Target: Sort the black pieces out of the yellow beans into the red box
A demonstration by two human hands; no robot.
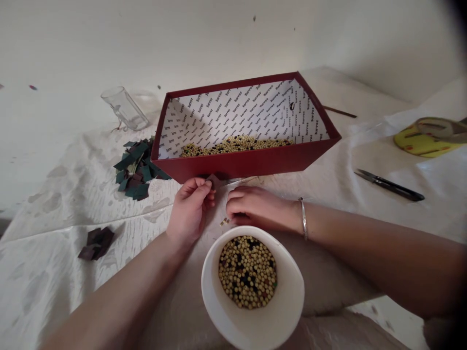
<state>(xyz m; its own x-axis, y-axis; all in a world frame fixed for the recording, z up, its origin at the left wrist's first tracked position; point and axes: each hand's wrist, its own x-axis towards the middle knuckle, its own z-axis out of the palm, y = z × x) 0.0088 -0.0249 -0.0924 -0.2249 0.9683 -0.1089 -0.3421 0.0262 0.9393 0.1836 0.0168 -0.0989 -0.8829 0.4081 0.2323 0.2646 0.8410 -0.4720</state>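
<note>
My left hand [191,206] pinches a small brown flat piece [214,182] between thumb and fingers, just in front of the red box [233,166]. To its right, my right hand [253,206] rests low over the table with its fingers curled inward; whatever they grip is hidden. A few small pale beads [224,221] lie on the cloth below those fingers. Nearest to me stands a white tub [292,291] holding many yellowish beads [248,272] with dark ones mixed in. More such beads [241,144] cover the bottom of the box.
Left of the box is a heap of dark green and brown pieces [136,167], with a smaller brown pile [97,243] nearer me. A glass mug [126,109] lies tilted behind. Black thread snips [390,185] and a yellow roll-like object [419,138] lie right, on the pale tablecloth [65,209].
</note>
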